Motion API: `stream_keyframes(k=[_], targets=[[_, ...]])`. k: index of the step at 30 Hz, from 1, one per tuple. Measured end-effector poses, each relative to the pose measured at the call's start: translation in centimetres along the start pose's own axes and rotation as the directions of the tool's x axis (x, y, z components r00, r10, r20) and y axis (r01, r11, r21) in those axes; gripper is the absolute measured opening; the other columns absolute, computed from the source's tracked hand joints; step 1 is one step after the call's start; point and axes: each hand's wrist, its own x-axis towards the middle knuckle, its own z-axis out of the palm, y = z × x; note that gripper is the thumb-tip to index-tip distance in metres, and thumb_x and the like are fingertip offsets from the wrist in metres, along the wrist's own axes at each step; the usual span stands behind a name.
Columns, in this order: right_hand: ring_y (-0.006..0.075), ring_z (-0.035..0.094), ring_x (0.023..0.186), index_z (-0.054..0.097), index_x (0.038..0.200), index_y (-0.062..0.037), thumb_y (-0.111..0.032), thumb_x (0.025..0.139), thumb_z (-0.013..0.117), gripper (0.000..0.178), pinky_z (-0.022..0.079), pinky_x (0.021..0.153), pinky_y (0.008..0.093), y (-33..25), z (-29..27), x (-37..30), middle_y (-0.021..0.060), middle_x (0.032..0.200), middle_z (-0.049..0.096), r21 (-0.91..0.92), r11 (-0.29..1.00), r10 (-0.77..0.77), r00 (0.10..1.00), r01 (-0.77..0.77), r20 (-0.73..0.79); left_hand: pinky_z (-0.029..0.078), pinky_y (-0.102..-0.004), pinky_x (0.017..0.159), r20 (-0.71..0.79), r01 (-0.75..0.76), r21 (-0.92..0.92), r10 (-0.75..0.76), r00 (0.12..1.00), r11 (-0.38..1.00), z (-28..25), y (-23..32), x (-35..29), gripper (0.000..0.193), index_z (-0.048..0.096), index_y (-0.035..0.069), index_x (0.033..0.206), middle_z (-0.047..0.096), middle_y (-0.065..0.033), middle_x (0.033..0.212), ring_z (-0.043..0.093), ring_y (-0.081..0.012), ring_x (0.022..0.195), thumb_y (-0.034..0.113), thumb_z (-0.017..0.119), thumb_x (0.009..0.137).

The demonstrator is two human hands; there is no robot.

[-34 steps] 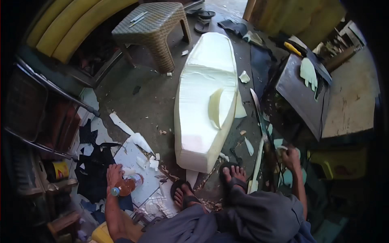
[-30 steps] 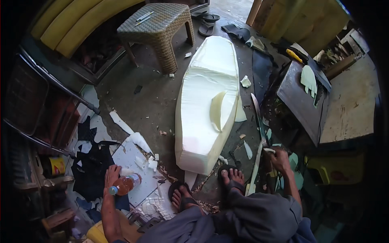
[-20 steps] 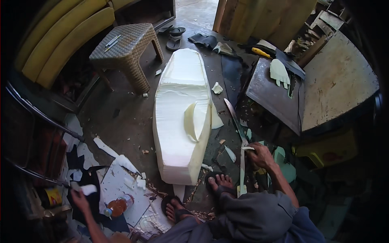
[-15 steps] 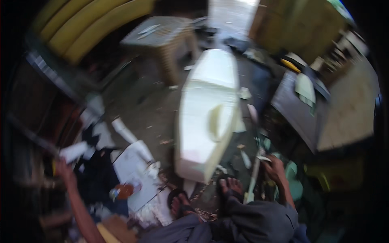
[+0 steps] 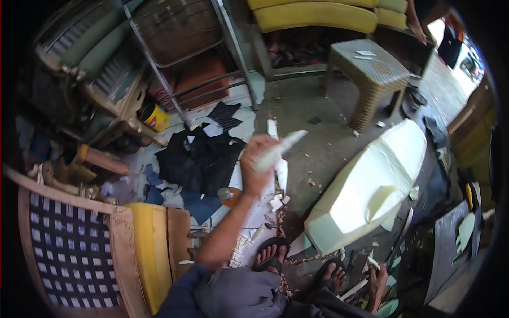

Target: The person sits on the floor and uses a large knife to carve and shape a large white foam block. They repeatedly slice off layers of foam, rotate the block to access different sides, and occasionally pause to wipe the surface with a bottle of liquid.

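Note:
My left hand (image 5: 255,170) is closed round a slim white foam-like piece (image 5: 289,142) with a pointed end, held up above the floor. At the lower right my right hand (image 5: 377,280) is closed on a small pale piece (image 5: 373,263) whose kind I cannot make out. Between and beyond my hands lies a large, pale boat-shaped foam block (image 5: 339,206), angled away to the right. A rounded, half-disc shape (image 5: 384,204) stands out from its upper face. Neither hand touches the block.
My sandalled feet (image 5: 273,257) are among scattered scraps. Dark cloth (image 5: 196,159) and a small bottle (image 5: 227,195) lie left of my left hand. A woven stool (image 5: 366,63) stands beyond the block. A webbed wooden frame (image 5: 71,249) is at lower left; another person's arm (image 5: 417,29) shows at far right.
The view has swung left, so the block now sits further right. My left hand has come in from the far left, bringing the white piece up. My right hand still grips a pale piece.

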Motion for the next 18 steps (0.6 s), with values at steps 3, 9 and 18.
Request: stream_keyframes(k=[3,9,18], targets=[[0.0135,0.063,0.071,0.069,0.114,0.0032,-0.011,0.099,0.064,0.021,0.047,0.062,0.0290,0.7,0.9,0.0,0.0063,0.085,0.069,0.142,0.987,-0.070,0.998,0.070,-0.006,0.051,-0.0268,0.090,0.150,0.563,-0.053,-0.551,0.821,0.825,2.7,1.7,-6.7,0.040,0.074,0.007,0.122,0.074,-0.0072,0.122,0.066,-0.0124,0.100,-0.008,0.068,0.086],[0.0134,0.068,0.072,0.070,0.119,0.0021,-0.017,0.099,0.065,0.028,0.048,0.061,0.0270,-1.4,1.5,-1.8,0.0043,0.085,0.070,0.143,0.987,0.049,0.988,-0.070,0.147,0.046,-0.0280,0.109,0.529,0.785,-0.519,-0.594,0.606,0.338,5.5,-1.3,-13.3,0.065,0.057,0.005,0.146,0.060,-0.0117,0.146,0.058,-0.0149,0.128,-0.018,0.052,0.085],[0.0201,0.074,0.079,0.069,0.121,0.0001,-0.013,0.095,0.066,0.030,0.055,0.072,0.0347,-5.6,1.5,-2.6,0.0164,0.091,0.074,-0.256,0.962,0.159,0.953,-0.091,0.259,0.055,-0.0311,0.083,0.672,0.704,-0.665,-0.609,0.421,-0.248,8.7,-6.4,-14.3,0.020,0.068,0.005,0.114,0.071,-0.0144,0.115,0.070,-0.0169,0.092,0.020,0.063,0.102]])
